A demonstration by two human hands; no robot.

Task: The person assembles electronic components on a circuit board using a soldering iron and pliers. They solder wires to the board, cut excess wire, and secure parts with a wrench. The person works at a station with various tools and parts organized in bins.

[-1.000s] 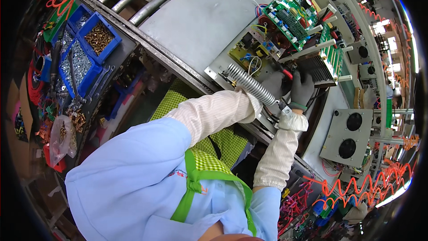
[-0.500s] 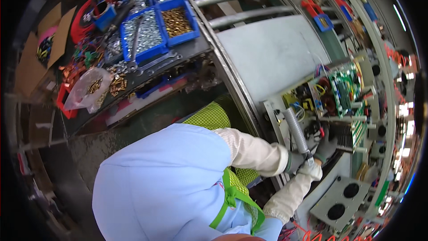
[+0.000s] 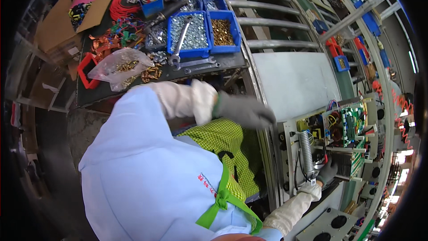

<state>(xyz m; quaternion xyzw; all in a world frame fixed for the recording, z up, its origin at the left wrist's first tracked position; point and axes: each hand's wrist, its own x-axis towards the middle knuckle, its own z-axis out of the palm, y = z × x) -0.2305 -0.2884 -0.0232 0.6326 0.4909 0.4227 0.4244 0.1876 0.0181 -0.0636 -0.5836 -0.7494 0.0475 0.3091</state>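
Observation:
My left hand (image 3: 247,110), in a grey glove, is in the air between the bench and the roller line. Its fingers are smeared by motion, and nothing shows in it. My right hand (image 3: 327,172), also gloved, is down in an open electrical unit (image 3: 290,163), beside a black finned heat sink (image 3: 344,164). Its fingers look closed near a small red part (image 3: 326,157); what they hold is hidden. A ribbed silver cylinder (image 3: 306,151) stands in the unit, left of that hand. Green circuit boards (image 3: 354,124) and wires fill the unit's far side.
A white board (image 3: 294,85) lies on the roller conveyor (image 3: 272,20). On the left bench are blue bins (image 3: 189,52) of metal fasteners, wrenches (image 3: 182,40), a plastic bag (image 3: 120,67) and a cardboard box (image 3: 53,24). A fan panel (image 3: 327,227) lies at lower right.
My left hand has left the unit and swung back left toward the bench. My right hand stays inside the unit. The view has turned, so more of the bench shows.

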